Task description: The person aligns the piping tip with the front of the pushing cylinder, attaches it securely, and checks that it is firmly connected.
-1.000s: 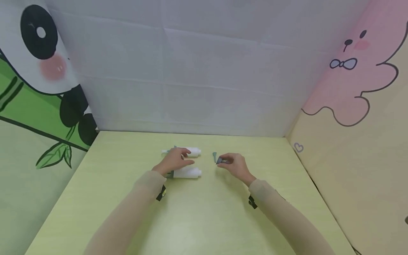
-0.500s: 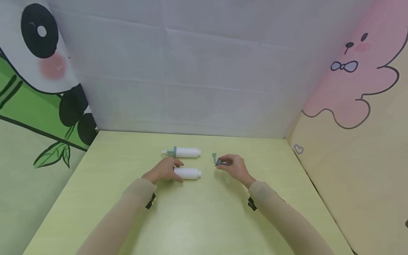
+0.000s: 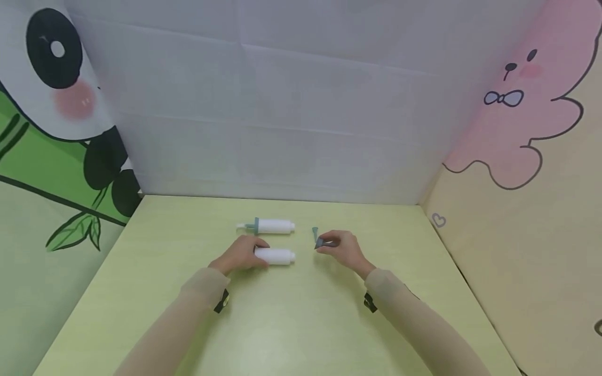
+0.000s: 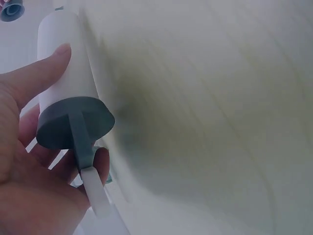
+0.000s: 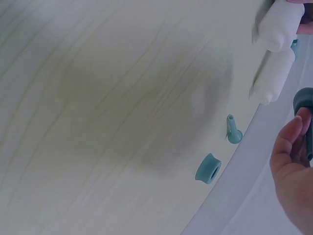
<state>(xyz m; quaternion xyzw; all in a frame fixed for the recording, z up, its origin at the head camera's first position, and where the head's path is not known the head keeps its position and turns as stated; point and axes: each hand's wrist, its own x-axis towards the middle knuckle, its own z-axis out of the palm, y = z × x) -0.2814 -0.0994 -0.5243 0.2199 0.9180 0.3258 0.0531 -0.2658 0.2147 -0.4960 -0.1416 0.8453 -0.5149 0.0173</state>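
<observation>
My left hand [image 3: 241,254] grips a white cylinder [image 3: 276,256] lying on the table, its narrow neck toward the right. In the left wrist view, the thumb lies along the white body and fingers curl beneath, beside a grey-green end disc [image 4: 58,125] with a stem ending in white. Between thumb and fingers my right hand [image 3: 345,248] pinches a grey-green funnel-shaped piece [image 5: 303,99] with a thin stem, raised above the table. A similar small funnel-shaped piece [image 3: 315,233] lies just beyond it.
Behind the left hand, a second white cylinder [image 3: 276,226] with a grey-green flange lies parallel to the first. A grey-green ring-shaped piece [image 5: 208,169] shows in the right wrist view. A pale wall [image 3: 282,104] borders the table [image 3: 301,324] behind; painted panels flank it.
My left hand has moved from over the rear cylinder toward me and left, and has closed round the nearer one. The right hand keeps its piece, shifting only slightly.
</observation>
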